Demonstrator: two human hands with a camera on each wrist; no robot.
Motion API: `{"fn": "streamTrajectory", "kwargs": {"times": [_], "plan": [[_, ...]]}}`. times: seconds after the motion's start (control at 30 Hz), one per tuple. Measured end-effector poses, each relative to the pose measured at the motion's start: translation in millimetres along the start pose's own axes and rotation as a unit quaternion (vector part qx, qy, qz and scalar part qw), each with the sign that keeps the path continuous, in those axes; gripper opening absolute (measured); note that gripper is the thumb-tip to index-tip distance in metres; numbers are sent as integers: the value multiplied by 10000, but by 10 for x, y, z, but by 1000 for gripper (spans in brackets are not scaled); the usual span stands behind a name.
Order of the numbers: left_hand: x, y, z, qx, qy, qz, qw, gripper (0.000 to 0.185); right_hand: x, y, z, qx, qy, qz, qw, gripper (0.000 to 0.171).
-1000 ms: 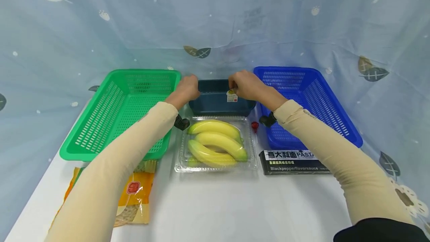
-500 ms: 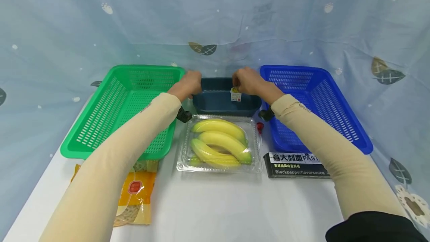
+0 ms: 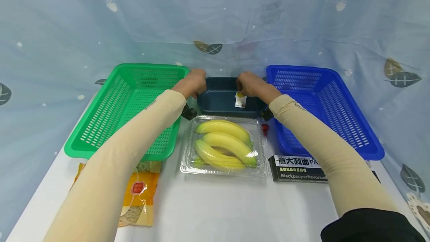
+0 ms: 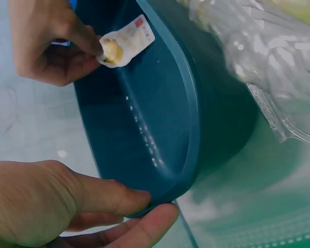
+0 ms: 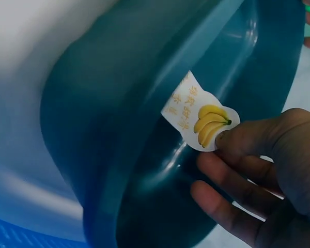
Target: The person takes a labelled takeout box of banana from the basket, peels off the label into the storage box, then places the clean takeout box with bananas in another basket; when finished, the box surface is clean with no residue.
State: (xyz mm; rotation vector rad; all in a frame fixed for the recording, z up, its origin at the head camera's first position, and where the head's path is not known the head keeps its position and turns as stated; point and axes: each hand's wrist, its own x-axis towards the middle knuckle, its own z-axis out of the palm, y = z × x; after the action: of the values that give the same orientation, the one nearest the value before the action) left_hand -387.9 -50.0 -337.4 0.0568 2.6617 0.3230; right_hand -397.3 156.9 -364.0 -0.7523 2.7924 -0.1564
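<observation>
At the left, just beside the green basket [image 3: 77, 153], the left hand [image 3: 193, 83] pinches the end rim of the dark blue bin [image 3: 216, 102], whose long axis runs left to right behind the clear plastic box [image 3: 186, 167]. Over the bin's right half hangs the banana-printed label [image 3: 240, 101], its long axis pointing from the fingertips towards the person; the right hand [image 3: 255, 85], much the nearer, pinches its rounded end between thumb and finger.

From the head we look forward and down across the surface [image 3: 215, 208]; at each wrist, close in, we share tub [image 4: 160, 98] and label [image 5: 199, 114], the right view's tilt unclear.
</observation>
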Motion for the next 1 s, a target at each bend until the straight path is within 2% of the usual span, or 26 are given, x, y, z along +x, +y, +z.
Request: {"fn": "streamTrajectory", "kwargs": {"times": [0.13, 0.17, 0.27, 0.4, 0.43, 0.47, 0.57, 0.8, 1.0], "plan": [[-62, 61, -5, 137, -74, 47, 9999, 44, 17, 44, 42, -76, 77, 53, 9999, 8], [-204, 118, -47, 187, -98, 26, 9998, 42, 18, 50, 52, -109, 94, 39, 9999, 9], [-143, 139, -27, 208, -198, 6, 9996, 46, 18, 61, 81, -239, 256, -24, 9994, 7], [224, 71, 87, 145, -249, 9, 9996, 54, 13, 58, 104, -416, 429, -80, 9982, 4], [220, 70, 88, 111, -245, 48, 9996, 55, 12, 55, 106, -466, 442, -78, 9979, 4], [281, 57, 108, 121, -235, 74, 9996, 56, 11, 53, 106, -513, 444, -64, 9977, 4], [283, 67, 117, 134, -227, 14, 9997, 59, 7, 45, 98, -591, 413, 3, 9974, 7], [484, -8, 185, 229, -245, 42, 9994, 61, 6, 35, 92, -671, 380, 122, 9969, 18], [502, -64, 177, 104, -245, 7, 9996, 63, 8, 23, 91, -747, 402, 89, 9964, 18]]}}
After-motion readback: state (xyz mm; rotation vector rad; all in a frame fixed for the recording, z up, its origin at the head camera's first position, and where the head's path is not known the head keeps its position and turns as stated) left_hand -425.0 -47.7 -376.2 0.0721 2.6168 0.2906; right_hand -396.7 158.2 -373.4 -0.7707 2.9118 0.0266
